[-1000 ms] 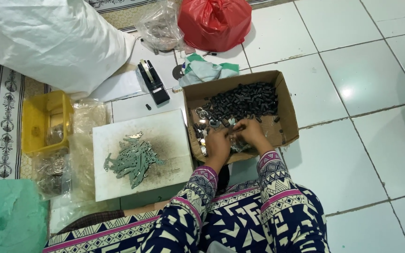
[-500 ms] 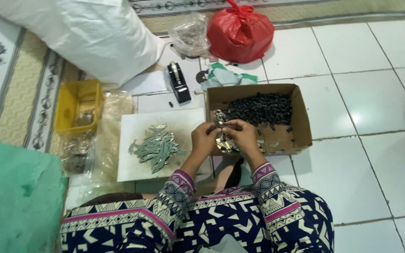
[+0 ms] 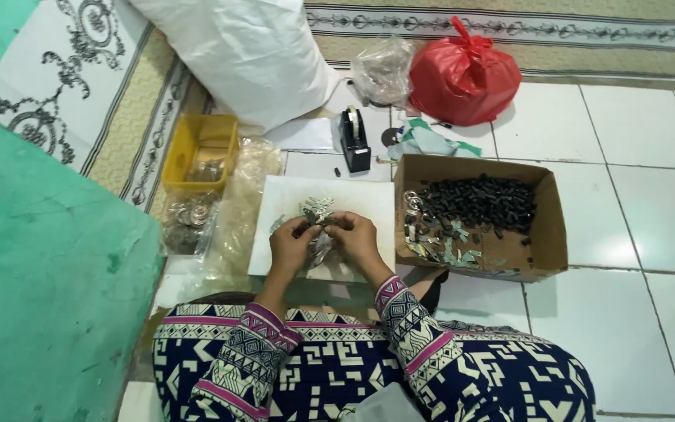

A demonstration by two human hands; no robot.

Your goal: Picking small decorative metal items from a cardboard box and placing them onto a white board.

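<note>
My left hand (image 3: pixel 289 244) and my right hand (image 3: pixel 355 241) meet over a white board (image 3: pixel 369 205) on the floor, both pinching a small greenish metal piece (image 3: pixel 318 221) between their fingertips. A heap of similar small metal pieces (image 3: pixel 316 208) lies on the board just beyond and under my hands. To the right stands an open cardboard box (image 3: pixel 547 231) with several small black parts (image 3: pixel 478 202) at its far side and metal rings and pale green bits (image 3: pixel 435 238) at its near side. My patterned sleeves fill the bottom of the view.
A yellow plastic tray (image 3: pixel 199 144) and clear bags of metal pieces (image 3: pixel 189 223) lie left of the board. A black tape dispenser (image 3: pixel 355 139), a red plastic bag (image 3: pixel 462 74), a clear bag (image 3: pixel 383 70) and a big white sack (image 3: pixel 236 51) sit beyond. A green surface (image 3: pixel 41 297) fills the left.
Both hands left the cardboard box and moved left over the white board, now holding a small metal piece. The camera view shifted left too.
</note>
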